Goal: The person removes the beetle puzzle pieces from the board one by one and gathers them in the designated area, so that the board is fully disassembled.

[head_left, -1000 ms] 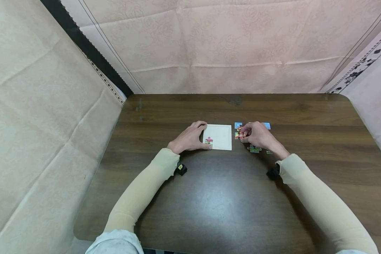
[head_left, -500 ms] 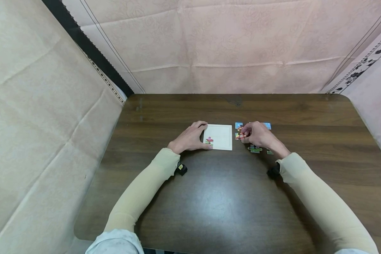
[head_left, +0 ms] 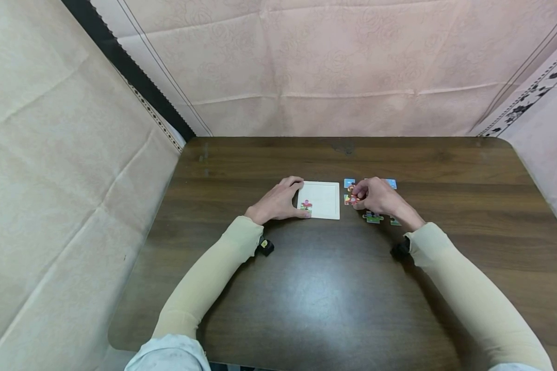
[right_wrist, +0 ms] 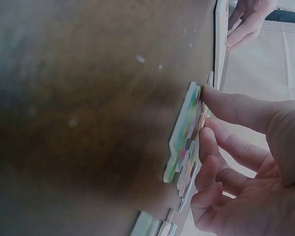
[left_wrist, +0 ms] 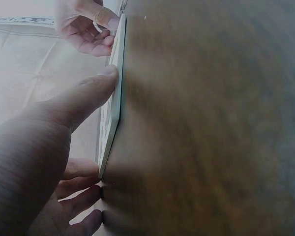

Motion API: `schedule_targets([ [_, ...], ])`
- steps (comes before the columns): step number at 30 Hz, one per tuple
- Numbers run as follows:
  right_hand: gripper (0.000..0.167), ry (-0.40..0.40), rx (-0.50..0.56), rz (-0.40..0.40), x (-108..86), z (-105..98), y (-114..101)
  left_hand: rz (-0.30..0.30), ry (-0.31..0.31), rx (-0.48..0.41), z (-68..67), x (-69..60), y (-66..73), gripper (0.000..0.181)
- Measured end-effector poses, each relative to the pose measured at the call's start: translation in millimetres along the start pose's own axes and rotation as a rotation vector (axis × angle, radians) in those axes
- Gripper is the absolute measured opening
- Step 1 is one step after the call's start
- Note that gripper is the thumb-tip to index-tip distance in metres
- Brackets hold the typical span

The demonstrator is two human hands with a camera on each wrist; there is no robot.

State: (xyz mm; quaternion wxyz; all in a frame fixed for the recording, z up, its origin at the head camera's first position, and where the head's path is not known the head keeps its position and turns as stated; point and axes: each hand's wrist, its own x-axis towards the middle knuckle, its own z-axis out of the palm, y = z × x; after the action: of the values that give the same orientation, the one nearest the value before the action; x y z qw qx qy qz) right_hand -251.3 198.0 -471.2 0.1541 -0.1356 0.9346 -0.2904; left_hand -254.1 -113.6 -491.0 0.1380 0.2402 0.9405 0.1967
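A white puzzle board [head_left: 322, 198] lies on the table with one flower puzzle piece [head_left: 306, 205] in its lower left corner. My left hand [head_left: 278, 201] holds the board at its left side, thumb on the near edge and fingers at the far left corner; the left wrist view shows the thumb [left_wrist: 91, 93] against the rim. Just right of the board, my right hand [head_left: 379, 197] has thumb and fingertips on a red-flowered puzzle piece [head_left: 351, 199], seemingly pinching it. In the right wrist view, its fingers partly hide that piece.
Loose puzzle pieces lie around the right hand: a blue one [head_left: 349, 183] and another blue one [head_left: 391, 183] behind, a green one [head_left: 373, 217] in front, and a green one [head_left: 395, 221] by the wrist. The brown table [head_left: 306, 288] meets cloth-covered walls behind and at left.
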Motion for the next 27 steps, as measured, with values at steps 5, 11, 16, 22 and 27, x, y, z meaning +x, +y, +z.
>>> schedule_targets([
  [5,0.025,-0.004,-0.008,-0.013,-1.0,-1,1,-0.005,-0.001,0.003,-1.0,-0.2,0.8,0.103],
  [11,0.027,-0.001,-0.001,-0.007,-1.3,-1,0,-0.009,-0.003,-0.001,-1.3,-1.1,1.9,0.103],
  [16,0.028,0.018,0.031,-0.007,-5.6,-2,-6,-0.011,-0.005,-0.001,-0.5,-1.7,1.8,0.104],
  [22,0.031,0.054,0.034,-0.021,-7.1,-1,-18,-0.004,-0.002,-0.003,-0.4,-1.4,1.2,0.105],
  [27,0.030,0.057,0.021,-0.052,-3.8,5,-31,-0.003,-0.003,0.002,-0.6,-1.4,1.5,0.106],
])
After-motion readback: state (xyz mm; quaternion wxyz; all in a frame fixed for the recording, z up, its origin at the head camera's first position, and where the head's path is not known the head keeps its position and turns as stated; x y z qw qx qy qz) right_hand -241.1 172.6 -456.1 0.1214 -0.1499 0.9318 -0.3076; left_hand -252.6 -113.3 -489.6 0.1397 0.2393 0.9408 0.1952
